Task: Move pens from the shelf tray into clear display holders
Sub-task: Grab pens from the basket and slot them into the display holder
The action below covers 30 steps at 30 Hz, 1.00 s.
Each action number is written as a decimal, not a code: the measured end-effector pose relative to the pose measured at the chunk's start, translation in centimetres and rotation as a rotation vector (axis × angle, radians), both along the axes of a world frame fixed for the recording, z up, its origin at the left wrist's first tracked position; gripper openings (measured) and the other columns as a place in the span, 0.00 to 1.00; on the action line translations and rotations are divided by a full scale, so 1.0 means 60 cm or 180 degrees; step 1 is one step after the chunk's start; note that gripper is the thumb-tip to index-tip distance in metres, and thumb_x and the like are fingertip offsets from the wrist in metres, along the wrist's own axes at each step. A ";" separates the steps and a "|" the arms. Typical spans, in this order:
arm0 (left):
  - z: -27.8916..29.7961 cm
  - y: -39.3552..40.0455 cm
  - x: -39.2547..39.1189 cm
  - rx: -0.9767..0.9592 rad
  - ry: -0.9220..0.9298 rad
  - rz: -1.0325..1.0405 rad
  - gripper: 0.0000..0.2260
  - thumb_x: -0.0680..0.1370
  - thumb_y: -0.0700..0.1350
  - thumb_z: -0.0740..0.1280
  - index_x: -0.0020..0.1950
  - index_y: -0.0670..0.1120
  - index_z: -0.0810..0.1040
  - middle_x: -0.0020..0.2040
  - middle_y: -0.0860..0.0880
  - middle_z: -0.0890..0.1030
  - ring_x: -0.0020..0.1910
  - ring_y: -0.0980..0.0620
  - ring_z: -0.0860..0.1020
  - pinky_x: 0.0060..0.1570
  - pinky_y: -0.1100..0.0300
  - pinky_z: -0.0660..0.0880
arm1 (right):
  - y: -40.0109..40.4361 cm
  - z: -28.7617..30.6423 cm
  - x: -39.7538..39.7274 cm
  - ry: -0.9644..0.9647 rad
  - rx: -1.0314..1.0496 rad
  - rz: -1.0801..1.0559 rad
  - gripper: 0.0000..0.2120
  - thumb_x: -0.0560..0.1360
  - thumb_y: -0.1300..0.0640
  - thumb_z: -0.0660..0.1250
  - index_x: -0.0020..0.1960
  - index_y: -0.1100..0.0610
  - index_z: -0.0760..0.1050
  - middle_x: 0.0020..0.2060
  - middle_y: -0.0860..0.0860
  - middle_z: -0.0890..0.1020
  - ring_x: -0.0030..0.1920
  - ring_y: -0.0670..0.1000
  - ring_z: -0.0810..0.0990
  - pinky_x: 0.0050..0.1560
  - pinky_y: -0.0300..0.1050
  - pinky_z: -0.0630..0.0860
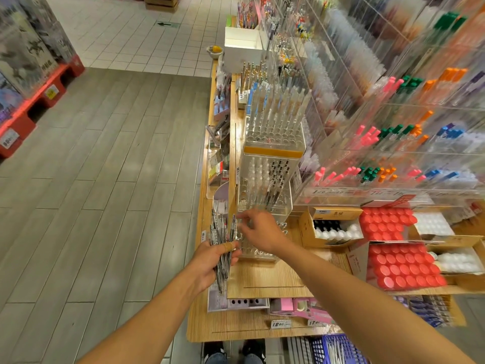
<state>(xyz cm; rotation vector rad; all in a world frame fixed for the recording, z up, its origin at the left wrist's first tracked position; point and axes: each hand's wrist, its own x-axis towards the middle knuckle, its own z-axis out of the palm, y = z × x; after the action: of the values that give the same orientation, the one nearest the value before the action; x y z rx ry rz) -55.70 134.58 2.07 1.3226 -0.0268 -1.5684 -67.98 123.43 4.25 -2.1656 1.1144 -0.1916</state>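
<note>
My left hand (212,261) grips a fanned bundle of clear pens with black tips (221,239) at the left edge of the wooden shelf. My right hand (258,229) reaches across to the top of that bundle, and its fingertips pinch at a pen end; motion blur hides the exact contact. Under both hands lies a low clear display holder (258,252) with round holes. Behind it stands a taller clear display holder (265,190) that has several white and black pens upright in it.
Boxes of red-capped bottles (401,264) and a carton of white bottles (333,229) sit on the wooden shelf (267,282) to the right. Acrylic racks of coloured pens (393,132) rise at the right. Grey floor lies at the left, a blue basket (338,349) below.
</note>
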 end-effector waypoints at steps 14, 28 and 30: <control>0.005 0.008 0.005 -0.0002 0.0306 0.0162 0.17 0.76 0.36 0.69 0.63 0.31 0.75 0.51 0.32 0.83 0.43 0.41 0.84 0.43 0.51 0.82 | -0.017 0.044 -0.015 -0.1619 0.2055 -0.0564 0.05 0.79 0.64 0.64 0.53 0.61 0.69 0.39 0.54 0.77 0.38 0.50 0.78 0.40 0.42 0.77; 0.002 -0.002 0.028 0.0451 -0.0103 0.0483 0.09 0.80 0.36 0.66 0.59 0.36 0.78 0.48 0.39 0.83 0.44 0.46 0.83 0.40 0.52 0.82 | 0.003 0.022 0.006 -0.1685 0.0281 -0.0905 0.05 0.78 0.60 0.64 0.47 0.52 0.69 0.37 0.50 0.74 0.35 0.46 0.72 0.36 0.47 0.74; -0.001 0.001 0.029 0.0495 -0.0147 0.0458 0.09 0.80 0.35 0.64 0.60 0.36 0.77 0.46 0.40 0.83 0.41 0.47 0.82 0.42 0.52 0.81 | -0.004 0.017 0.000 -0.1573 0.0147 -0.0880 0.06 0.78 0.59 0.64 0.47 0.51 0.68 0.36 0.50 0.75 0.33 0.43 0.71 0.34 0.43 0.72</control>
<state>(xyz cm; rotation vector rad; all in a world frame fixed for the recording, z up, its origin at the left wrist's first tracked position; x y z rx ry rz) -53.96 134.64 1.99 1.4489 0.1613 -1.4411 -67.96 123.21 5.25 -1.7752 1.1000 -0.7712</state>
